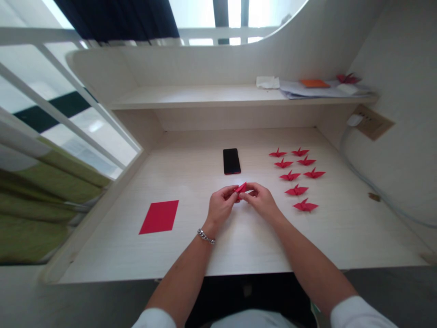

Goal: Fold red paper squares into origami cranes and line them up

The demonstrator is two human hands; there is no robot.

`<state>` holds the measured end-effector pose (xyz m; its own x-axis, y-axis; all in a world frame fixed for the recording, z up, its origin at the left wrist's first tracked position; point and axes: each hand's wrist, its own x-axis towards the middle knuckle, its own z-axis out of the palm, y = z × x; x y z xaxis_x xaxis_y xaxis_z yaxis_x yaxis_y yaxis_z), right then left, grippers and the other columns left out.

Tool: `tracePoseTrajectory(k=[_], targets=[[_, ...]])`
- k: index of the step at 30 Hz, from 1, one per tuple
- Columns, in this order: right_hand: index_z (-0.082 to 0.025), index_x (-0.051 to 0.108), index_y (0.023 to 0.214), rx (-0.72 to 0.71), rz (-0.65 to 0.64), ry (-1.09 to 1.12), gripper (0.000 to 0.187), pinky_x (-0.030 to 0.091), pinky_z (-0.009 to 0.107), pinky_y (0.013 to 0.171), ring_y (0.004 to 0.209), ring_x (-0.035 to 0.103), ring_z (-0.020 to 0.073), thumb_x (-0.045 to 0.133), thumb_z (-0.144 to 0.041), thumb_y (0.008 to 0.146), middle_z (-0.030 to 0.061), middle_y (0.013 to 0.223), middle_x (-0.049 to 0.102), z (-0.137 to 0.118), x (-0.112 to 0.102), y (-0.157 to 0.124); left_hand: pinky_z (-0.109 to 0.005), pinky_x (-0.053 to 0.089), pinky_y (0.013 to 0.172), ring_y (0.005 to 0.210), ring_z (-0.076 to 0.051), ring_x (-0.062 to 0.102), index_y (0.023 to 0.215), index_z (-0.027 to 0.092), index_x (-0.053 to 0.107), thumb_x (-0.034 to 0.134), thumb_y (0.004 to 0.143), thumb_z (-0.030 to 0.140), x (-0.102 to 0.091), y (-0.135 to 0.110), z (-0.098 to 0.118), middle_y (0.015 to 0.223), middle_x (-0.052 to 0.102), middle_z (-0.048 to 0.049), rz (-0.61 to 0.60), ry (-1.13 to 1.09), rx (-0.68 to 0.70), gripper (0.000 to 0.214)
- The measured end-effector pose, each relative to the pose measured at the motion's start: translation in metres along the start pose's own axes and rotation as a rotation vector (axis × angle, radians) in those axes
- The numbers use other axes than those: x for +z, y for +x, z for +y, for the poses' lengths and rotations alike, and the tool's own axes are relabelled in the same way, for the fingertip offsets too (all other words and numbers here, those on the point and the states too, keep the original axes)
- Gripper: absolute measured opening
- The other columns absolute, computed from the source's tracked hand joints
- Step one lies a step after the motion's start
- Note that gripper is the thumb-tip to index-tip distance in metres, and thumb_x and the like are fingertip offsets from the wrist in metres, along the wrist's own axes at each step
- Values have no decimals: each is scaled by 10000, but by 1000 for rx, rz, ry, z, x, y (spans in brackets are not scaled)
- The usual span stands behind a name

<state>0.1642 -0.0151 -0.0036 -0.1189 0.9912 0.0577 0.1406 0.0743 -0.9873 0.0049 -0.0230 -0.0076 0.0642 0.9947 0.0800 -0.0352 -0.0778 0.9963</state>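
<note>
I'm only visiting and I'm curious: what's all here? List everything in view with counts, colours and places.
Folded paper: one, red, between both hands
Folded cranes: eight, red, desk's right
Square sheet: one, red, desk's left
Phone: one, black, mid-desk
Desk: one, pale, below
Shelf: one, pale, above desk
Papers: several, white, shelf's right
Crumpled paper: one, white, shelf
Orange piece: one, orange, on papers
Red item: one, red, shelf's right end
Socket plate: one, tan, right wall
Cable: one, greyish, right
Curtains: two, green left, dark blue top
Bracelet: one, silver, left wrist
Left hand, right hand: one each, bare, centre
</note>
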Motion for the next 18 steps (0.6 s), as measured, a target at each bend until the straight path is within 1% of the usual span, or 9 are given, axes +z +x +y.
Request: tracePoseTrajectory(k=[3,5,8,11,14,16,18], targets=[[-173,614,1077,-23,12,-75,504,531,292,662,711,640,160,770,-378,643,74,984,692,2,6,-2,-346,566,775,855,-217,686,997,135,707,691,763,380,1,0,-1,956,729,-111,70,51,18,339],[-167,602,1094,-22,41,-105,523,537,297,660,710,647,168,775,-356,638,74,954,697,5,7,-2,-342,572,748,809,-209,687,957,130,713,695,759,391,3,-1,-1,900,732,-102,84,45,-3,329],[-158,604,1107,-23,71,-108,484,541,297,667,726,658,177,744,-350,684,84,938,702,9,7,-1,-338,580,707,747,-192,680,948,114,702,705,748,403,5,0,-2,854,728,-96,98,-25,-42,352],[-158,619,1104,-28,76,-68,390,541,295,666,727,664,178,645,-374,781,86,921,707,10,7,-1,-322,577,686,736,-180,673,951,103,686,730,719,408,7,1,-4,843,721,-94,136,-102,-82,386],[-160,645,1030,-12,73,-28,308,530,294,633,657,652,168,548,-382,841,59,782,699,9,8,0,-294,565,652,702,-163,661,943,104,671,763,678,400,7,3,-4,820,713,-86,166,-194,-147,408],[-160,648,953,34,69,39,275,519,286,602,608,634,159,539,-383,833,38,689,676,9,8,1,-275,553,630,678,-148,650,923,112,665,779,657,386,7,4,-4,804,705,-72,169,-259,-187,398],[-163,631,882,110,53,148,251,502,272,556,559,612,150,553,-388,805,21,625,653,9,10,3,-256,539,606,662,-137,637,901,119,665,783,650,375,7,3,-3,801,694,-63,155,-305,-220,377]])
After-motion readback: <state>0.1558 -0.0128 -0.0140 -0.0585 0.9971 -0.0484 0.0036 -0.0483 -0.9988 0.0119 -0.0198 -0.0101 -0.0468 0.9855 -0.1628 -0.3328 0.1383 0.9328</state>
